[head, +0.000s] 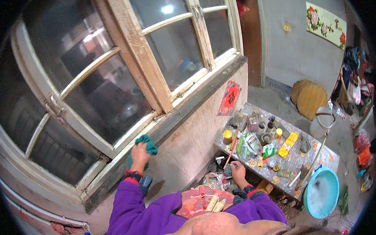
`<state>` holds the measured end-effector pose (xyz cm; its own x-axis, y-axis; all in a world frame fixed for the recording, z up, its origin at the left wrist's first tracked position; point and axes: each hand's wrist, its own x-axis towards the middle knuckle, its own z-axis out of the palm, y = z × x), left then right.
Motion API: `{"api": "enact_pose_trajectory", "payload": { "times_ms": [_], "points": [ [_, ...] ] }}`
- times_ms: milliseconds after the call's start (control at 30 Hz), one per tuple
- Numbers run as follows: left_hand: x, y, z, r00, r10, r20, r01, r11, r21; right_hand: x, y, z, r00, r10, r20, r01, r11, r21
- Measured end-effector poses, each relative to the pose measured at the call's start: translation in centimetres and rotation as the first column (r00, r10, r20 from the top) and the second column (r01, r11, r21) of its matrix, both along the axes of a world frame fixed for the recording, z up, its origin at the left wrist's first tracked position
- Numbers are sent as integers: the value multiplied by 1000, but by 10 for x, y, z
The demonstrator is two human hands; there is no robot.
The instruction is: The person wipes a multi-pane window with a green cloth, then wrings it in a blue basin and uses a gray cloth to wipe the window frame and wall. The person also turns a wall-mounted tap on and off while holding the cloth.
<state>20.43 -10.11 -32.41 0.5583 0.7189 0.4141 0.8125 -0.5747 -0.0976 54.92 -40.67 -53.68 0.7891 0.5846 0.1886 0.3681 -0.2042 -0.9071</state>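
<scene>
My left hand [140, 156] grips a crumpled dark green cloth [147, 145] against the dark windowsill [169, 127], just under the white-painted wooden window frame [133, 132]. Part of the cloth is hidden behind my wrist. Lower and to the right, my right hand [239, 172] is beside the near edge of a low table [325, 154]. Its fingers are closed on a small dark grey-green wad [228, 170]; whether it is cloth or a scouring pad cannot be made out. Below the sill, the pale wall [189, 149] shows streaks.
Jars, bottles, a plastic bag of green produce [244, 146], a yellow packet [288, 144] and a stick [312, 162] crowd the table. A light-blue basin [322, 193] holding cloudy liquid stands at its right end. A white bucket [322, 124] and round woven mats [311, 99] are farther back.
</scene>
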Motion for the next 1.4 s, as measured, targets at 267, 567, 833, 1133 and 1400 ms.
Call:
{"api": "enact_pose_trajectory", "payload": {
  "times_ms": [267, 567, 833, 1133, 1400],
  "points": [
    [-245, -62, -23, 833, 552, 48, -553, 833, 21, -48, -44, 4, 992, 105, 75, -97, 990, -100],
    [-419, -117, -36, 614, 774, 155, -781, 624, -26, -107, -153, -5, 983, 182, -31, -183, 935, -303],
    [-450, -185, -92, 359, 630, 689, -634, 706, -315, -91, -230, -15, 980, 111, -163, -164, 917, -364],
    [-284, -343, -258, 270, 777, 569, -294, 629, -720, -29, -292, -45, 911, 107, -399, -319, 795, -516],
    [-123, -386, -199, 616, 679, 400, -217, 634, -742, 67, -439, -93, 980, -7, -198, -128, 743, -657]
  ]
}}
